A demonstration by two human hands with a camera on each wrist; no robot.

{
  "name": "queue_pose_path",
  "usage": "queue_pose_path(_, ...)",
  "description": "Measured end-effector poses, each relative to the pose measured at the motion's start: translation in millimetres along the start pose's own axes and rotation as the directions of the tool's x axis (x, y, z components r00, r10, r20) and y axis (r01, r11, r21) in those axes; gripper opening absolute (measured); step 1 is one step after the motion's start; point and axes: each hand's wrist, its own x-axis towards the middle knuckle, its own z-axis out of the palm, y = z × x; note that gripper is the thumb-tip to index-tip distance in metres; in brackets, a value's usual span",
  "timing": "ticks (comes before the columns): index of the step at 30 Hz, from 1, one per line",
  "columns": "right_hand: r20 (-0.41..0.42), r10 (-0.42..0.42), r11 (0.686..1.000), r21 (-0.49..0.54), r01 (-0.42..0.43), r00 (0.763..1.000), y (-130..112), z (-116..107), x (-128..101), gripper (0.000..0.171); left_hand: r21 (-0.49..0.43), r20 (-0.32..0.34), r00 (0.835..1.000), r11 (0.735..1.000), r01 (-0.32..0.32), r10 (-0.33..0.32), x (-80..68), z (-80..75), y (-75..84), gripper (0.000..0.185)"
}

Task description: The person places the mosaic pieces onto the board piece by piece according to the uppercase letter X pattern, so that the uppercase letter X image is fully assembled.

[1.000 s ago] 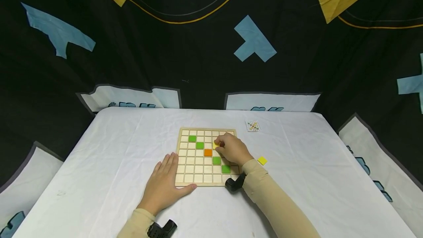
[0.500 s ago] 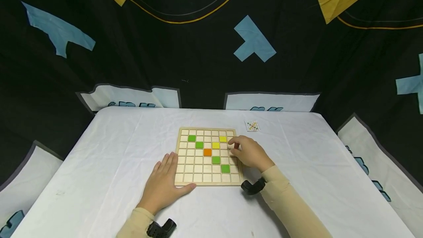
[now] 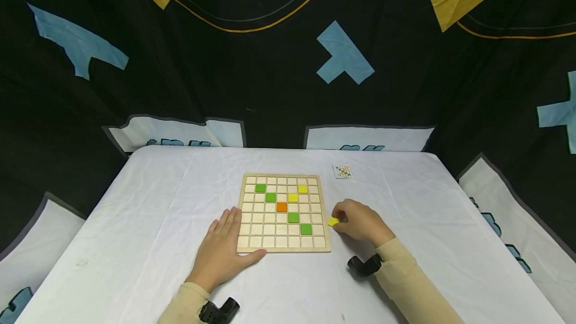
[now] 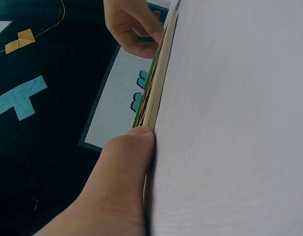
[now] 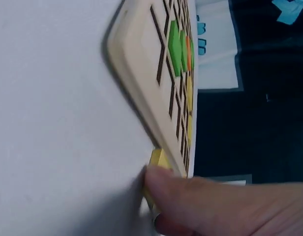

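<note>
A square wooden grid board point(image 3: 270, 250) lies on the white table, its cells filled with pale tiles. Among them are several green tiles point(image 3: 293, 217), an orange tile point(image 3: 281, 207) and two yellow tiles point(image 3: 293, 197). My left hand point(image 3: 223, 248) rests with straight fingers along the board's left edge, its thumb touching the front edge. Just right of the board, my right hand point(image 3: 362, 221) pinches a yellow tile point(image 3: 333, 221) between thumb and fingers. In the right wrist view that yellow tile point(image 5: 159, 158) is close by the board's side.
A small printed pattern card point(image 3: 343, 171) lies behind and to the right of the board. White cloth covers the table point(image 3: 432, 204). A black curtain point(image 3: 279, 79) with blue and yellow patches hangs behind it.
My right hand has left the board, where a second yellow tile now shows, and moved right and nearer to the loose yellow tile, now pinched beside the board. The left hand has stayed put.
</note>
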Motion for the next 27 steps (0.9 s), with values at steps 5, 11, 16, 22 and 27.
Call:
queue_pose_path(5, -0.020, 0.010, 0.996, 0.083, -0.008, 1.000, 5, 1, 2, 0.022, -0.001, 0.000, 1.000, 1.000, 0.000, 0.000, -0.1, 0.8, -0.7, 0.120)
queue_pose_path(11, -0.099, -0.006, 0.987, 0.160, 0.022, 0.995, 1, 2, 9, 0.017, 0.004, 0.003, 1.000, 1.000, 0.003, -0.003, -0.1, 0.9, -1.1, 0.120)
queue_pose_path(16, -0.153, -0.049, 0.968, 0.236, 0.084, 0.987, -20, 9, 16, 0.015, 0.004, 0.000, 1.000, 1.000, 0.002, -0.002, 0.3, 0.5, -1.3, 0.120)
queue_pose_path(22, -0.179, -0.141, 0.947, 0.261, 0.186, 0.974, -53, 27, 24, 0.014, 0.003, 0.001, 1.000, 1.000, 0.004, -0.004, 0.4, 1.7, -1.5, 0.121)
queue_pose_path(27, -0.191, -0.209, 0.930, 0.265, 0.256, 0.959, -75, 41, 28, 0.013, 0.007, 0.001, 1.000, 1.000, 0.003, -0.003, 0.8, 2.1, -1.6, 0.120)
